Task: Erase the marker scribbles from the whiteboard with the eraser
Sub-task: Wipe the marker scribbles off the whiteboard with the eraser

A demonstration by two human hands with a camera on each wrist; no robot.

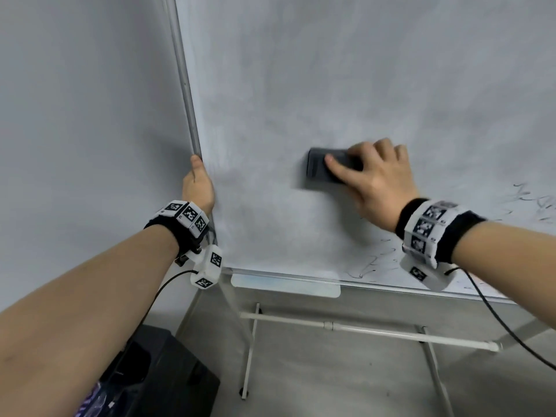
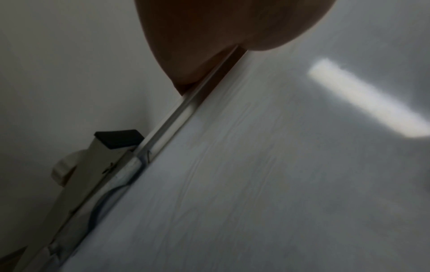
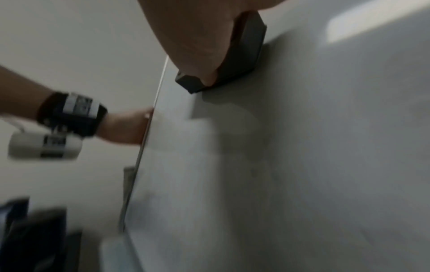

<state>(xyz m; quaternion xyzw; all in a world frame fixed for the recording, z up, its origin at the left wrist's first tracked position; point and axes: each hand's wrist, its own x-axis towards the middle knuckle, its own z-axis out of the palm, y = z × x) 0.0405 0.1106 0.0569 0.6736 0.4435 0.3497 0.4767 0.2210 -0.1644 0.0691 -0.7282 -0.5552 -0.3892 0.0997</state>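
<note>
At the near left, low on the floor, sits a black case, partly hidden by the left forearm. Above it the left hand grips the left edge of the whiteboard, thumb lying up along the metal frame and the fingers wrapped behind, out of sight. A black band with checkered tags circles that wrist, and a white camera unit hangs under it with a black cable trailing down.

Right of the frame, the board's surface is smeared grey. Near its middle the dark grey eraser lies flat against the board, its left half showing. The right hand clamps it: thumb pressed along the near face, fingers curled over the top edge. The right wrist view shows the same grasp from below, eraser touching the board with the thumb across its side.

Below the board runs a pale tray fixed to the bottom rail, and behind it the white stand bar crosses above the floor.

Black marker scribbles show at the board's lower right, just left of the right wristband, and more scribbles sit at the far right edge.
</note>
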